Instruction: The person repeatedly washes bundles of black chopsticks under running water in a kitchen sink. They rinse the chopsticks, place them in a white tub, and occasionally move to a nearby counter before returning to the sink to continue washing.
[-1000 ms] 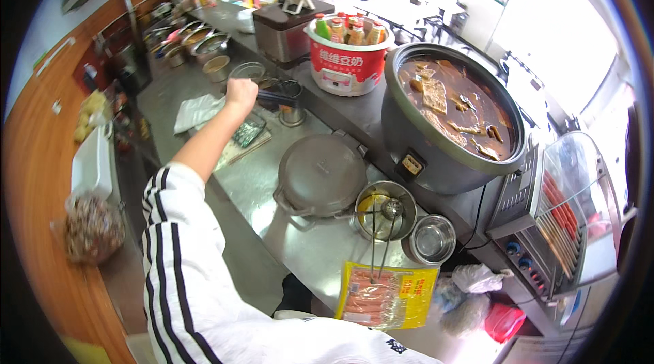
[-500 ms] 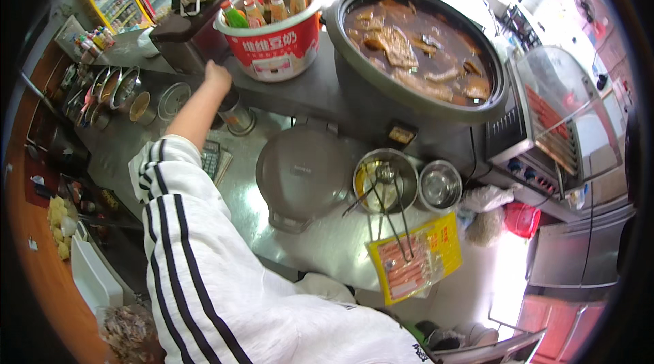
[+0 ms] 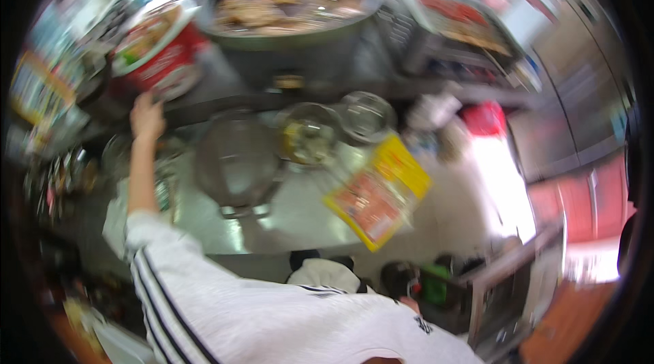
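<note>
My left hand (image 3: 147, 117) reaches out at the left, just in front of the red and white bucket (image 3: 163, 68) that holds bottles. Its fingers look curled closed, but blur hides whatever is in them; a dark bit shows by the fingertips. To the right of the forearm lies a round dark-brown appliance with its lid down (image 3: 236, 160). Beyond the shirt hem a small skin-coloured patch (image 3: 411, 305) shows, perhaps part of my right hand; its fingers are hidden.
A large pot (image 3: 289, 40) of brown stewed food stands on the raised ledge. Two metal bowls, one with utensils (image 3: 310, 134), the other plain (image 3: 368, 117), sit below it. A yellow sausage packet (image 3: 379, 192) lies at the counter's right edge. A sausage grill (image 3: 463, 23) stands far right.
My view has swung right, so the counter things appear farther left and the picture is blurred. My left hand stays stretched out near the bucket.
</note>
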